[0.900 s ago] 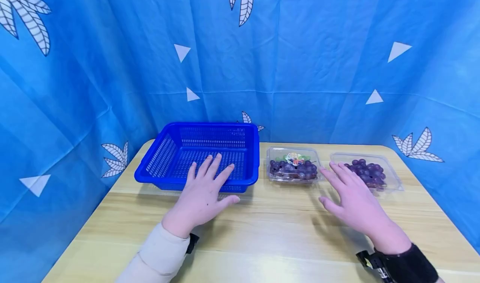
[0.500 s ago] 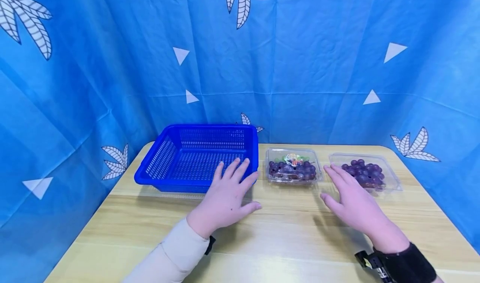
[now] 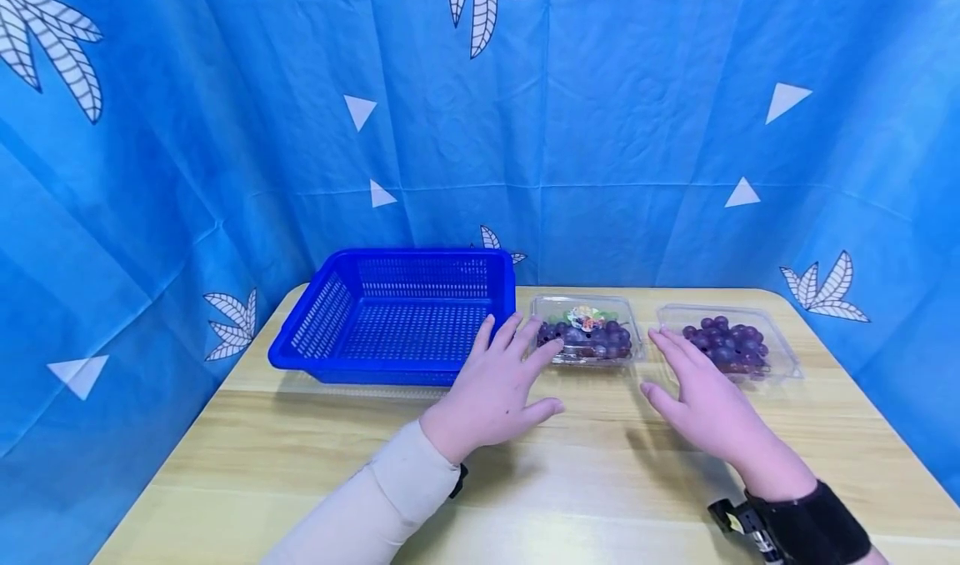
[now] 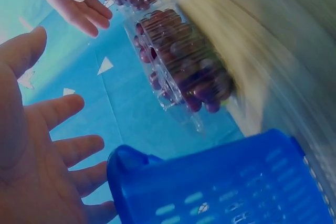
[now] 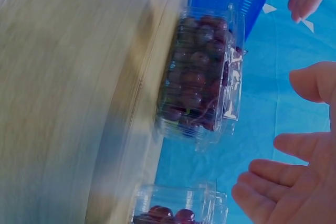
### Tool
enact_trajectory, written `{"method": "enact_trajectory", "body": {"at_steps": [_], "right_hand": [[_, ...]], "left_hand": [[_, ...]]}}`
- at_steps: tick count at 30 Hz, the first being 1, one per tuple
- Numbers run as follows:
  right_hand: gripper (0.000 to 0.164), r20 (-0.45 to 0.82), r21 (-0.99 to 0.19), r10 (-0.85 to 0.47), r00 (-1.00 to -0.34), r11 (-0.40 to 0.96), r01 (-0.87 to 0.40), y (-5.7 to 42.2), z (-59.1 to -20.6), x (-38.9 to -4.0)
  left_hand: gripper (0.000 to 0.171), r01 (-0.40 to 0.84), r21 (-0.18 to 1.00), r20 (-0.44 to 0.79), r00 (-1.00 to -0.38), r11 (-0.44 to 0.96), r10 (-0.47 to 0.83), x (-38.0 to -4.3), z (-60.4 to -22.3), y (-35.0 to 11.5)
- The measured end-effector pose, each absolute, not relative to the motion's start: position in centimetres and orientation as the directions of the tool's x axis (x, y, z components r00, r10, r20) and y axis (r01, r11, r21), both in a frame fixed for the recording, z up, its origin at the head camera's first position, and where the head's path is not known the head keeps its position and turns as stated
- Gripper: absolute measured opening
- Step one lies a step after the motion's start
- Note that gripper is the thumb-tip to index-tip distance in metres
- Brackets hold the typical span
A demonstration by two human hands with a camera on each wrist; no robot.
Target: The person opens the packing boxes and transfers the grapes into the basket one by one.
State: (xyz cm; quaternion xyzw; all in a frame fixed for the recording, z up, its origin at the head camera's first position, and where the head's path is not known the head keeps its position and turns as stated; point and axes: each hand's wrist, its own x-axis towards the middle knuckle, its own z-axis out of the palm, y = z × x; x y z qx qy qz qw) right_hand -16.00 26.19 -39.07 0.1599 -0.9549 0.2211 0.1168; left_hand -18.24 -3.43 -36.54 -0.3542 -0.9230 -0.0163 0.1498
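My left hand (image 3: 495, 390) hovers with spread fingers between a blue plastic basket (image 3: 397, 373) and a clear plastic box of dark purple grapes (image 3: 592, 332) that has a label on its lid. Its fingers hold nothing; in the left wrist view the palm (image 4: 31, 171) is bare beside the basket's rim. My right hand (image 3: 705, 398), fingers extended, is in the air before a second clear box of grapes (image 3: 776, 344) on the right. The right wrist view shows that palm (image 5: 310, 182) holding nothing too. Inside the basket only its perforated floor shows.
All the containers stand along the back of a light wooden table (image 3: 570, 498). Behind and beside it hangs a blue curtain (image 3: 637, 132) with white leaf and triangle prints. A black strap (image 3: 813, 523) with a camera is around my right wrist.
My left hand has moved right, from in front of the basket toward the labelled grape box. My right hand has barely moved. The basket and boxes stay where they were.
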Motion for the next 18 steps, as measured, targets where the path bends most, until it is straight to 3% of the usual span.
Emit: {"method": "enact_trajectory", "body": {"at_steps": [9,18], "right_hand": [[0.076,0.214,-0.515,-0.223,-0.951,0.802,-0.304,25.9,-39.3,-16.1],[0.076,0.194,-0.638,-0.224,-0.955,0.711,-0.296,25.4,-40.0,-16.1]], "left_hand": [[0.074,0.668,-0.068,0.288,-0.698,0.741,0.656,-18.9,-36.9,-1.4],[0.073,0.644,-0.056,0.204,-0.74,0.763,0.641,-20.4,-37.9,2.1]]}}
